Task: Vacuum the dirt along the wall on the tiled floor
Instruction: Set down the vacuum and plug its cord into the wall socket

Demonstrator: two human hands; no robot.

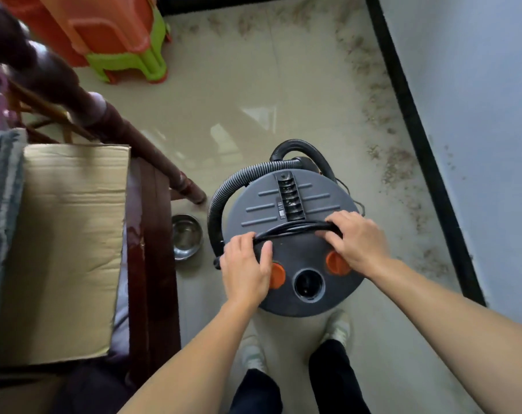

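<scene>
A round grey canister vacuum (295, 204) stands on the tiled floor in front of my feet, with two orange knobs and a black port on its near side. A black ribbed hose (224, 195) loops round its left and back. A bundle of black cord (295, 228) lies across the lid. My left hand (246, 267) grips the cord's left end, thumb on the lid. My right hand (357, 240) grips its right end. Brown dirt (397, 165) lies strewn along the black skirting of the right wall (475, 115) and across the far wall's foot.
A dark wooden chair frame (152, 234) with a cardboard sheet (71, 243) on it stands at the left. A steel bowl (186, 236) sits on the floor between it and the vacuum. Stacked orange and green plastic stools (125, 52) stand at the far left.
</scene>
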